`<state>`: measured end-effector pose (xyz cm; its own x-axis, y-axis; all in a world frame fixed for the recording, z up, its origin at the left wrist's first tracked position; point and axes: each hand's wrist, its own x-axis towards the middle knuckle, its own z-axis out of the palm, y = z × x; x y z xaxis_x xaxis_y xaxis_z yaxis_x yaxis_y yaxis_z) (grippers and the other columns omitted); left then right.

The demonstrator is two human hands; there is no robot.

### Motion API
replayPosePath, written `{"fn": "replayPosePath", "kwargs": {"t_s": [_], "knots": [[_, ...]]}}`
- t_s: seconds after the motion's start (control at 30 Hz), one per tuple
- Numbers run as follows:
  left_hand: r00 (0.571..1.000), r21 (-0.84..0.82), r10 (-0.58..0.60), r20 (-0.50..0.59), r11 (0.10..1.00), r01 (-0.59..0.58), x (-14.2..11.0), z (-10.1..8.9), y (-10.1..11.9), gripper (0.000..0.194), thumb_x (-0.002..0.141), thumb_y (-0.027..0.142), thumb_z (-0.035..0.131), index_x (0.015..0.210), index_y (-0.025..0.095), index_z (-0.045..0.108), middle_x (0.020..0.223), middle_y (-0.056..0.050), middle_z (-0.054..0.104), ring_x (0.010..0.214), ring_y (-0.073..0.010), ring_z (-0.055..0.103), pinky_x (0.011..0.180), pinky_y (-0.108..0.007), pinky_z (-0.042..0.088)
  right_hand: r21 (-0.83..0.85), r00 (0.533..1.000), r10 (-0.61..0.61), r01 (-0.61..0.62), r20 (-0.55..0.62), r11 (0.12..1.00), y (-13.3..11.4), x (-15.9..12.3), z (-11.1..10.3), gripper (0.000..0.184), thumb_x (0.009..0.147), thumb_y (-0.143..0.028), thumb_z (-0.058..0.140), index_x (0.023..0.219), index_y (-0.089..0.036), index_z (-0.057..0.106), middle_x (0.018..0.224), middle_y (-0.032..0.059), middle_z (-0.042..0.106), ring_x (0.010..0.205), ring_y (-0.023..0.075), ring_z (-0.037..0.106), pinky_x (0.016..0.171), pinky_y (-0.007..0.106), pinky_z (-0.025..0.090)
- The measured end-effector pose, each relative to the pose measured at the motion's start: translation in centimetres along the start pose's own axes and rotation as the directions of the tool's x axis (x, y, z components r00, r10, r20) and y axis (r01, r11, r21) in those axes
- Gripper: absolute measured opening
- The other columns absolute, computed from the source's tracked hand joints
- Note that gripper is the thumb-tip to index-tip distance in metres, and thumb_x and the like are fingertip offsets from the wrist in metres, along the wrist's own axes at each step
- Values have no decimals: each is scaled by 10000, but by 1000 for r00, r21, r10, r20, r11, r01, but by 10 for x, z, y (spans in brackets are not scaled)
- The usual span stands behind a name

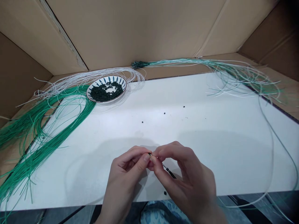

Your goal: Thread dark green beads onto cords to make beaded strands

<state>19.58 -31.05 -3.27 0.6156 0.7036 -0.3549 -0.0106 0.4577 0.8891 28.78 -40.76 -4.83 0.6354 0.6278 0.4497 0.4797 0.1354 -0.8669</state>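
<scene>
Head view: left hand [128,174] and right hand [190,171] pinch a tiny dark bit [149,153] between closed fingertips — seemingly midway; dark-tipped bundle [140,64] apparently done, green strands [70,132] left.

No readable text, label, brand or number was in view.
The marks that did show were not letters: dark blue strokes ringed the rim of the white dish [110,90] as a pattern, and blue and pale blotches patterned the cloth [164,213] below the worktop's [116,133] near edge. The dark slender piece [171,174] by the right hand [187,177] bore light flecks too small to make out, and the cardboard [140,31] showed only plain brown faces and creases.
</scene>
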Motion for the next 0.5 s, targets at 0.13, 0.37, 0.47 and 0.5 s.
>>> {"fn": "replayPosePath", "kwargs": {"t_s": [0.13, 0.37, 0.47, 0.5], "knots": [[1000, -62, -22, -17, 998, 21, 1, 0, 0, 112, 751, 304, 913, 720, 216, 851, 674, 9, 740, 673, -132, 666, 680, -192, 532, -41, 999, -41, 41, 9, 998, -2, 1, -2, 290, 931, -19, 647, 1034, -283, 586, 883, -37, 733, 773, 127, 711, 708, 253, 580], [997, -168, -65, 51, 983, 72, 3, -6, -5, 160, 737, 341, 944, 805, 219, 868, 581, 26, 711, 627, -105, 668, 664, -161, 535, 76, 996, 80, -77, -31, 994, -3, -1, 4, 294, 921, -1, 638, 978, -286, 588, 850, -59, 698, 770, 105, 685, 728, 244, 572], [996, -177, -58, 71, 982, 70, 4, -7, -6, 143, 757, 336, 933, 810, 221, 866, 608, 22, 730, 635, -98, 666, 667, -154, 531, 109, 996, 82, -78, -32, 991, -2, -2, 4, 294, 921, -10, 645, 992, -289, 584, 852, -55, 684, 772, 115, 686, 714, 255, 571], [995, -172, -53, 78, 983, 66, 4, -8, -6, 142, 765, 338, 928, 808, 218, 865, 620, 22, 732, 636, -96, 662, 665, -151, 527, 107, 997, 77, -74, -24, 992, -2, -2, 3, 294, 925, -10, 642, 994, -288, 580, 853, -55, 680, 778, 117, 686, 717, 255, 569]]}}
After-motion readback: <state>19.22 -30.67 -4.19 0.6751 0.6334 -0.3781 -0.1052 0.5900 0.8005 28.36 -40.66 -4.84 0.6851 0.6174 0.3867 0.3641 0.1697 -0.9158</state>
